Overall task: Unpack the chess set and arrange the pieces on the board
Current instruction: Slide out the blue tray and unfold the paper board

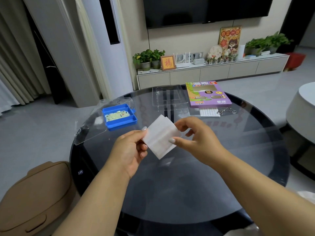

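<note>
Both hands pinch a folded white sheet (161, 138), likely the paper board, above the glass table (187, 176): left hand (131, 149) and right hand (196, 135) at opposite edges. Unfolding comes next, then laying it flat; pieces wait in the blue tray (119, 116) near the table's left edge.

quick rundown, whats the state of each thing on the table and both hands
folded white sheet: still folded, held above the table by both hands
left hand: pinches the sheet's left edge
right hand: pinches its right edge
blue tray: open, pale pieces in its far compartment
clear plastic insert: empty
purple box: lying flat
</note>
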